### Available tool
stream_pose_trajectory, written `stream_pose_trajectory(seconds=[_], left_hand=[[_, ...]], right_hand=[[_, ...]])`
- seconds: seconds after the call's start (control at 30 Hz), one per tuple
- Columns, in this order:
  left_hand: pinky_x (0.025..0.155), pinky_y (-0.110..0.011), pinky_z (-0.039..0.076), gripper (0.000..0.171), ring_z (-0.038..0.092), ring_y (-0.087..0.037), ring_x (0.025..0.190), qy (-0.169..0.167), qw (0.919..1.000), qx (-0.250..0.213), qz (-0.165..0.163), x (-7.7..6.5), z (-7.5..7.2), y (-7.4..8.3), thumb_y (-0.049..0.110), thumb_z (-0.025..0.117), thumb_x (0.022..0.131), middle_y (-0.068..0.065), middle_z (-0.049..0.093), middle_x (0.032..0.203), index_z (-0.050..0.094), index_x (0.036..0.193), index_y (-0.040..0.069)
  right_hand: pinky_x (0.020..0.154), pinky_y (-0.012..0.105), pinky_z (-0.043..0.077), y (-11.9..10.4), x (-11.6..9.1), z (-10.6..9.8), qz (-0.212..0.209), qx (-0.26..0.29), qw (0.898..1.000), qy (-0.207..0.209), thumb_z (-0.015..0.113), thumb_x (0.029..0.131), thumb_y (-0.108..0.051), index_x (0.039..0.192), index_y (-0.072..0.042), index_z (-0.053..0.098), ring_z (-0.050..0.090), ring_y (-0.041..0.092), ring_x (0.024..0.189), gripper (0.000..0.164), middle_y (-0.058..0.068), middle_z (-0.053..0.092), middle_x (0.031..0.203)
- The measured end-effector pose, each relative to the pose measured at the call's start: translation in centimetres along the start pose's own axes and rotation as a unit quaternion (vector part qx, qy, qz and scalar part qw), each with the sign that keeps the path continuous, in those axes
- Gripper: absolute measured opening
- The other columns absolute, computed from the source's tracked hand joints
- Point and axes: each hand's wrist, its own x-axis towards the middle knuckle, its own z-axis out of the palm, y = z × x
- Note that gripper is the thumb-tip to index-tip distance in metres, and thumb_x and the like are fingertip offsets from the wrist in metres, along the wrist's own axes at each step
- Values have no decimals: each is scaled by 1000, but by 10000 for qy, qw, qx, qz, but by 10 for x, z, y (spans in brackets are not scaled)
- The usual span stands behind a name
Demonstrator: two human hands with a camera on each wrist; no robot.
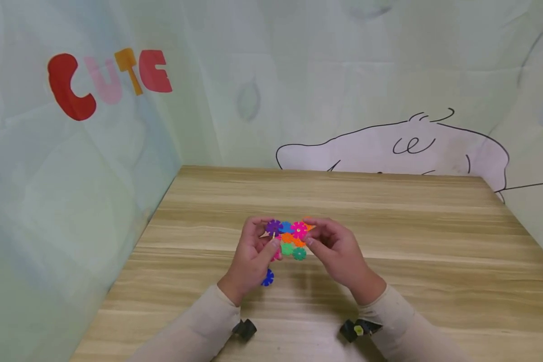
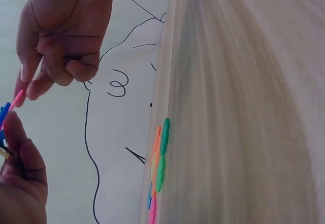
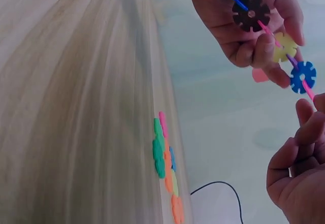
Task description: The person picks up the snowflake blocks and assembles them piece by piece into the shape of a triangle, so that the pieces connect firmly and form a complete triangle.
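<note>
Two-handed, pinch pink notched plastic disc (image 1: pixel 299 225) in right grip (image 1: pixel 338 252), yellow notched disc (image 3: pixel 284 47) in left grip (image 1: pixel 251 257), pressing squarely, never bending.

The right hand (image 2: pixel 66 31) is hanging from the top, its fingers pinching a pink piece (image 2: pixel 18 98). Below, the left hand (image 2: pixel 23 178) is holding a pale piece (image 2: pixel 3 153); a blue piece (image 2: pixel 4 113) is showing between them. Green pieces (image 2: pixel 161 173) and orange ones (image 2: pixel 156 145) are lying on the table (image 2: pixel 238 132). A line drawing (image 2: pixel 114 132) is covering part of the wall (image 2: pixel 61 137).
</note>
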Motion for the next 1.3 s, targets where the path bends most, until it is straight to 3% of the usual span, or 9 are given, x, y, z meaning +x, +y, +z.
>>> stream_pose_trajectory(seconds=[0.2, 0.27, 0.37, 0.5, 0.6, 0.8, 0.93, 1.07, 1.3], left_hand=[[65, -26, 59, 39, 59, -12, 72, 355, 9991, 183, -127, 0, -1, 0, -7, 49, 103, -28, 55, 118, 33, 138, -4], [64, -27, 59, 38, 58, -11, 72, 344, 9992, 169, -144, 0, -1, 0, -7, 49, 103, -26, 56, 117, 33, 138, -3], [64, -27, 59, 36, 57, -11, 72, 321, 9993, 107, -129, 0, -1, -1, -7, 49, 104, -26, 56, 116, 34, 136, -3], [64, -25, 57, 36, 57, -11, 72, 323, 9994, 50, -93, 1, 0, -1, -7, 50, 103, -28, 57, 119, 36, 137, -4], [64, -23, 56, 36, 57, -12, 72, 327, 9994, 66, -70, 1, 0, -1, -7, 51, 103, -26, 59, 120, 37, 137, -4], [63, -21, 55, 36, 58, -14, 72, 373, 9993, 7, -68, 1, 1, 0, -8, 51, 103, -24, 60, 120, 38, 136, -2], [63, -24, 56, 36, 57, -11, 71, 356, 9993, 67, -97, 1, 0, 0, -7, 51, 103, -24, 60, 118, 38, 136, -1], [63, -25, 56, 34, 55, -12, 70, 330, 9993, 79, -161, 1, 0, -1, -5, 50, 105, -22, 59, 113, 36, 135, -1], [65, -22, 54, 34, 54, -13, 71, 358, 9981, 220, -447, -1, -2, 1, 0, 49, 108, -20, 63, 129, 32, 136, 9]], right_hand=[[61, 23, 51, 11, 8, -6, 807, -776, 9929, -401, 71, 97, -2, 128, 0, 68, 60, 21, 70, 32, 15, 69, 97], [57, 25, 49, 16, 9, -8, 1159, -1243, 9823, -784, 73, 96, -6, 127, -1, 70, 55, 17, 65, 32, 10, 67, 92], [59, 28, 49, 24, 9, -8, 1522, -1912, 9578, -1513, 75, 97, -14, 133, -6, 69, 54, 14, 66, 37, 4, 64, 85], [61, 29, 45, 29, 8, -9, 1581, -2486, 9296, -2213, 77, 97, -22, 145, -11, 64, 50, 13, 66, 51, -1, 55, 76], [61, 30, 43, 27, 8, -9, 1570, -2663, 9204, -2394, 78, 96, -23, 146, -11, 63, 49, 14, 65, 54, -1, 53, 73], [65, 31, 47, 24, 8, -10, 1627, -2587, 9231, -2332, 78, 94, -18, 129, -11, 71, 54, 14, 69, 36, 0, 61, 78], [63, 30, 46, 27, 8, -10, 1662, -2557, 9245, -2286, 80, 93, -15, 129, -13, 71, 52, 14, 67, 38, 0, 56, 73], [66, 30, 47, 28, 8, -10, 1683, -2701, 9198, -2298, 80, 91, -9, 125, -14, 73, 52, 14, 68, 36, -1, 57, 74], [70, 30, 47, 25, 7, -8, 1713, -2594, 9218, -2317, 83, 87, -3, 101, -13, 70, 54, 16, 74, 21, 0, 61, 78]])
